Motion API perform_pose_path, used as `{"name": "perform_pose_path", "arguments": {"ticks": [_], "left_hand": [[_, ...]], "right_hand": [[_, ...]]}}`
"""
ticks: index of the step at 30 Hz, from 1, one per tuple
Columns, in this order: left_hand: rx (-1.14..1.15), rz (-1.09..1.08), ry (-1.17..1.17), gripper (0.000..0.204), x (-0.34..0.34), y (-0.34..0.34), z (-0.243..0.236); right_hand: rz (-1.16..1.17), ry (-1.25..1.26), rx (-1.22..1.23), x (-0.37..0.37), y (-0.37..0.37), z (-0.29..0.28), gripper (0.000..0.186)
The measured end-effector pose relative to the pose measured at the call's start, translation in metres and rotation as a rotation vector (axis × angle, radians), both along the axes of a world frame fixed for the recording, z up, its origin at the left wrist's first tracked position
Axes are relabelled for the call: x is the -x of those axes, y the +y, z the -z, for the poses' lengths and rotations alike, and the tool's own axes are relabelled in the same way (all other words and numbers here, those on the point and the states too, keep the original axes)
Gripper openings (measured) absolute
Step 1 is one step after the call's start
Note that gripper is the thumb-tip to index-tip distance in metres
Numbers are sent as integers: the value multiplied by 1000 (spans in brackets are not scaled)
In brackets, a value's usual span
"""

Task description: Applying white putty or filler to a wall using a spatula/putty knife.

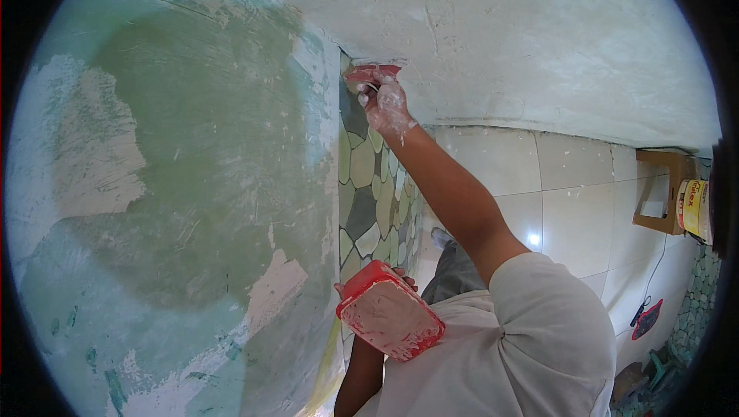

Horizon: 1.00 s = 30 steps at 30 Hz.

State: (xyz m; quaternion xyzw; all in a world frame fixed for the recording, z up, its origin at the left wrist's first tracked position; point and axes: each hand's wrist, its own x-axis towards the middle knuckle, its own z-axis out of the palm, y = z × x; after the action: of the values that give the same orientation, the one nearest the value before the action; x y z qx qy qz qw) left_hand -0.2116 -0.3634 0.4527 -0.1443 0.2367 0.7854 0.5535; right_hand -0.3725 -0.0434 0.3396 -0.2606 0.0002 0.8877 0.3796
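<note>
1. Right hand [389, 106] first: the fingers are closing in around a red scraper [375, 73], thumb and fingertips pinching it near the blade. White paste is coating the knuckles and wrist.
2. That scraper is sitting up by the corner, its blade lying along the lower part of the pale wall [508, 40], above the pebble-pattern strip [362, 163]. Can't really tell if the whole edge is touching.
3. Left hand [406, 278]: fingers are spreading wide around a red tub [348, 296] and grasping it from beneath, with some tips showing at one side and another at the opposite side.
4. The tub is tilting a bit in front of the white shirt [469, 355] and it's holding pale pinkish paste [389, 309], with more of the stuff smearing its rim.
5. Over on the right, a yellow bucket [697, 209] is standing beside a cardboard box [667, 190]; the lens edge is cutting the bucket off, so no clue what's inside.
6. The tub is hiding the left palm, and the scraper's handle is mostly disappearing behind the fingers. Stuff at bottom right is getting too dark to make out.
</note>
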Motion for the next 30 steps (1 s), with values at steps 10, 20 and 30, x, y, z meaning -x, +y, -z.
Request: {"name": "perform_pose_path", "arguments": {"ticks": [10, 20, 30], "left_hand": [[-25, 62, 44, 87, 9, -17, 26], [-22, 41, 22, 88, 10, 3, 18], [14, 12, 14, 88, 5, -17, 4]], "right_hand": [[-46, -168, 80, -16, -19, 79, 19], [-41, -198, 0, 13, 27, 136, 13], [-7, -43, -9, 10, 2, 1, 22]]}}
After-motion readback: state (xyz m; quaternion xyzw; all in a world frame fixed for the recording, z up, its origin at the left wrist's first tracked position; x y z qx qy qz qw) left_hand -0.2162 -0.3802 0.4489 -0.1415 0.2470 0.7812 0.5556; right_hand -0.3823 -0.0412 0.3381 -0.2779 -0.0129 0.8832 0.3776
